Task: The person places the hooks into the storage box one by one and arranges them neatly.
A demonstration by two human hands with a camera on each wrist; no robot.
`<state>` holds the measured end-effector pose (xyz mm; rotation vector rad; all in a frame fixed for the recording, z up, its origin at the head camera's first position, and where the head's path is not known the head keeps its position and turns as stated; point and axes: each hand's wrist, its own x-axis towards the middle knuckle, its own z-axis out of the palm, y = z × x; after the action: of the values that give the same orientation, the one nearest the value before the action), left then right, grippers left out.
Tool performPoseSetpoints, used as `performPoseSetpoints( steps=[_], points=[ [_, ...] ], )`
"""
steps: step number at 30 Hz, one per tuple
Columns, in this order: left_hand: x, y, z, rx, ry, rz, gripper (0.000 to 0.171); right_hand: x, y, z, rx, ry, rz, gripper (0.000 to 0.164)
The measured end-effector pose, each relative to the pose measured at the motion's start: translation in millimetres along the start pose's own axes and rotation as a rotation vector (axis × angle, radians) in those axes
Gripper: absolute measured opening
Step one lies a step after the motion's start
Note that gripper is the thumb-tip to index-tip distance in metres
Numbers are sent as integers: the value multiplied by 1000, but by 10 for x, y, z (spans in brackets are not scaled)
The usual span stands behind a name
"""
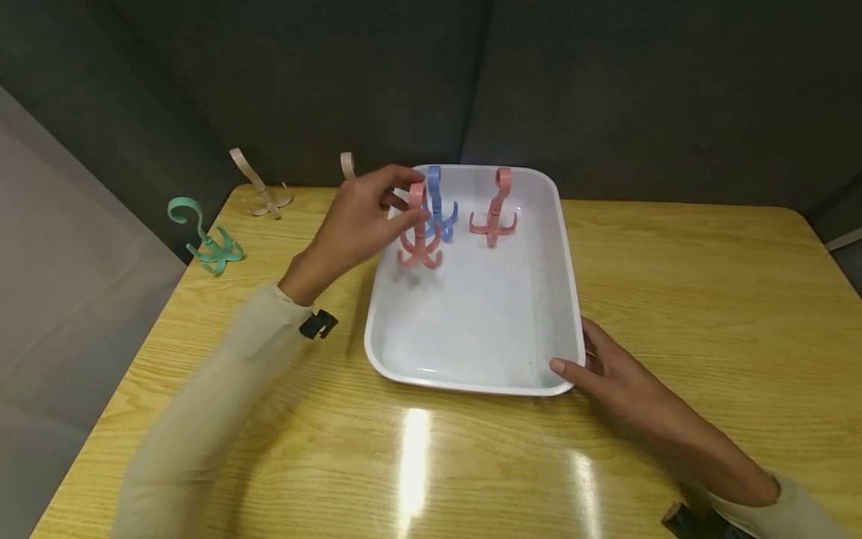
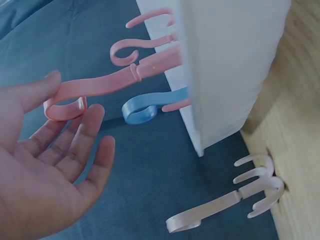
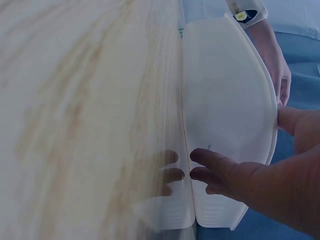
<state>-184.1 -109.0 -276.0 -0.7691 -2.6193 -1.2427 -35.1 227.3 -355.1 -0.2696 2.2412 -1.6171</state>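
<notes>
My left hand [image 1: 357, 213] is over the far left part of a white tray [image 1: 481, 322]. Its thumb and fingers hold the curled top of a pink multi-prong hook [image 2: 107, 85], whose prongs point down at the tray floor; whether they touch it I cannot tell. Just behind stands a blue hook [image 1: 435, 196], partly covered by the pink one. Another pink hook [image 1: 494, 213] stands farther right in the tray. At the tray's near right corner, my right hand [image 1: 619, 382] grips the edge, thumb over the rim and fingers [image 3: 215, 160] along the outer wall.
Left of the tray, a green hook [image 1: 215, 251] and a beige hook [image 1: 259, 183] stand on the wooden table [image 1: 700, 299]. A second beige hook [image 1: 347, 165] is mostly hidden behind my left hand. A dark cloth partition [image 1: 640, 97] rises along the table's back edge.
</notes>
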Motion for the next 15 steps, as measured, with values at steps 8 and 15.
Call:
performPoseSetpoints(
  steps=[8,15],
  points=[
    [50,-80,151,4,-38,18,43,2,6,3,10,-1,-5,81],
    [81,-107,222,47,-59,24,40,-3,7,2,-5,4,0,82]
  ],
)
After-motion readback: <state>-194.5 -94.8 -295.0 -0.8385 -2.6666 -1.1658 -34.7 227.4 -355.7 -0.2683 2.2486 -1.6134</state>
